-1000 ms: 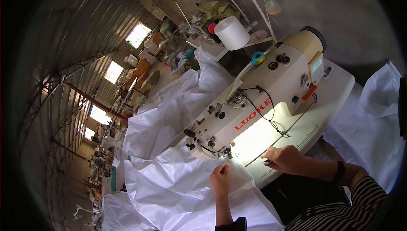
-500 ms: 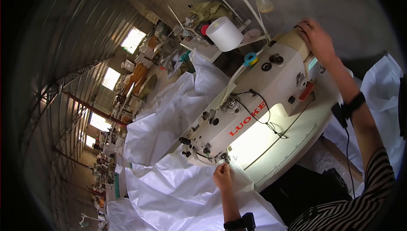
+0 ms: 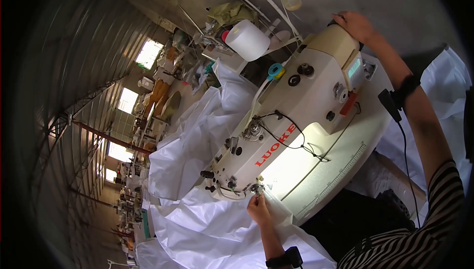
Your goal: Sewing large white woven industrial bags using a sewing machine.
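Our white sheet (image 3: 212, 224) lies at the needle end of the sewing machine (image 3: 316, 89), where our left hand (image 3: 259, 211) looks pinched, on what we cannot tell. Our right hand (image 3: 356, 26), low before the machine a second ago, now rests over the handwheel (image 3: 361, 47), grip unclear, so both seem to be working the machine.

Sheeting (image 3: 185, 155) lies left of the sewing machine (image 3: 301, 94), thread cone (image 3: 248, 41) behind.

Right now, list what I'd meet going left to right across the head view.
Uppermost bright window, left hand, green-tipped bottle, right hand, black wrist strap on the right arm.
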Tool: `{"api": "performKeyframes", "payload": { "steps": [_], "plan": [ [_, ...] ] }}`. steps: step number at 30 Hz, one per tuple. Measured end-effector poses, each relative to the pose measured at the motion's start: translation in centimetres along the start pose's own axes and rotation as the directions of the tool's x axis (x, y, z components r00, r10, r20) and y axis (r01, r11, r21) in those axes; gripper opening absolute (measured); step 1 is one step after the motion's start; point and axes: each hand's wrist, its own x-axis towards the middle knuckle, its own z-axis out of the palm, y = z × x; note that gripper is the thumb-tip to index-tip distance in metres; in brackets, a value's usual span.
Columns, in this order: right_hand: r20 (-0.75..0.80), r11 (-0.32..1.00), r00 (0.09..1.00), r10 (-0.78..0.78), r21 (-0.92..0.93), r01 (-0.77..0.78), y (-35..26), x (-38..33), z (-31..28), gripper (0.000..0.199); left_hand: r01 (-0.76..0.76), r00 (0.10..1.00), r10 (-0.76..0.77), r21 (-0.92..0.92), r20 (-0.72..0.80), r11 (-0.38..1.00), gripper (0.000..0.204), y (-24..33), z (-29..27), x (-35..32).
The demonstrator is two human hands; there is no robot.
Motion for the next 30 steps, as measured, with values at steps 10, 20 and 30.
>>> {"api": "performKeyframes", "payload": {
  "steps": [10,20,30],
  "plan": [
    [-0.274,0.951,0.959,0.074,0.308,0.014,0.3,-3.3,0.7,0.045,0.192,0.981,-0.175,-0.275,0.085,0.942,0.016,0.6,-0.4,0.1],
    [-0.300,0.925,0.952,0.053,0.375,0.067,1.1,-3.9,1.3,0.040,0.006,1.000,-0.007,-0.099,-0.008,0.995,0.015,-0.8,0.7,0.0],
    [0.067,0.979,0.988,0.136,-0.163,-0.123,-3.1,3.2,0.5,0.034,-0.082,0.997,0.082,0.037,-0.012,0.996,0.016,-2.5,0.2,0.6]
  ]
}}
